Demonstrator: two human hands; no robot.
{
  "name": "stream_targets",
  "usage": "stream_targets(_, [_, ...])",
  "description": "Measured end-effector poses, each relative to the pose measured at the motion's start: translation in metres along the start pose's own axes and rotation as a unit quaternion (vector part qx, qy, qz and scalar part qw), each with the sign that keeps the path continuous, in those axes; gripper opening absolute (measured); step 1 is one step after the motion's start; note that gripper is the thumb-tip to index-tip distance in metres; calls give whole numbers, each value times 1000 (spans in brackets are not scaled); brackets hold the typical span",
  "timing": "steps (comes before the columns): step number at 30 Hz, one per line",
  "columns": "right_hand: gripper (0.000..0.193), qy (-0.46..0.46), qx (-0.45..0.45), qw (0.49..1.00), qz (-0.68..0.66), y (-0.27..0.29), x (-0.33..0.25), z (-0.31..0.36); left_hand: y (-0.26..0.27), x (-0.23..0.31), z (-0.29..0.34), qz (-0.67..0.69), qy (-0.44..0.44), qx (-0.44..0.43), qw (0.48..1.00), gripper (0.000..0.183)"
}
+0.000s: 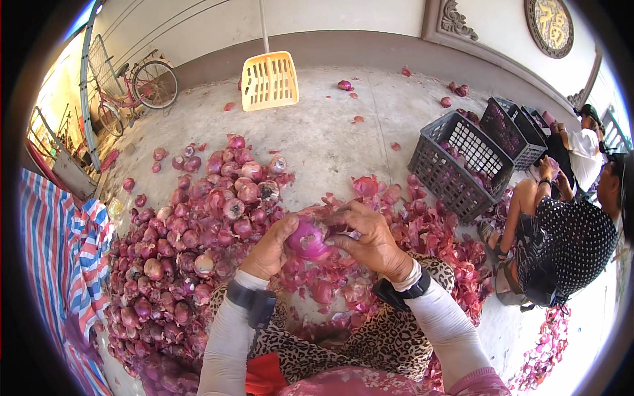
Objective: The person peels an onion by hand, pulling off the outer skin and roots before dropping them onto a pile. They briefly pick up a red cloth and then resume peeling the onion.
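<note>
A shiny purple-red onion (308,239) is held up between my two hands, above my lap. My left hand (269,249) grips its left side, thumb on top. The fingers of my right hand (366,239) pinch at the onion's right end, where a bit of pale skin shows. To the left spreads a big heap of unpeeled red onions (153,268), close to my left forearm. Loose onion skins (422,228) lie under and to the right of my hands.
A black plastic crate (462,173) with onions stands at the right, other crates behind it. Two people (568,231) sit low at the far right. A yellow slotted shovel (270,82) leans on the back wall, and a bicycle (142,86) stands far left beside a striped sheet (63,244).
</note>
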State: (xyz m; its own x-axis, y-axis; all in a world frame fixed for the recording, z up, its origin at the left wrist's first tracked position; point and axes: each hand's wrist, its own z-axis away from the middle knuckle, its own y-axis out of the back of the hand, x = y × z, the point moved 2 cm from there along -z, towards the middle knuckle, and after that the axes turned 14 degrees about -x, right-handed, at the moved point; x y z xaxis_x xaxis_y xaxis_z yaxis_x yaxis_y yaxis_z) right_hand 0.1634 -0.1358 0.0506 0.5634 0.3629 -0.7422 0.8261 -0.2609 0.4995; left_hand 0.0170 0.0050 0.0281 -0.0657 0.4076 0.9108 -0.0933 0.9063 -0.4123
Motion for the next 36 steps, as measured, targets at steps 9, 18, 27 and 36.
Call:
stream_targets(9, [27,-13,5,999,37,0,2,0,9,-3,0,-102,3,18,995,73])
stream_targets(18, [30,-102,90,988,-74,6,22,8,-6,11,6,-156,8,0,988,75])
stream_targets(27, [42,-9,-16,998,-61,9,-10,0,4,2,5,-28,21,-32,999,67])
stream_targets(36, [19,25,-11,1000,8,3,-1,2,8,-6,3,-66,34,-23,997,65])
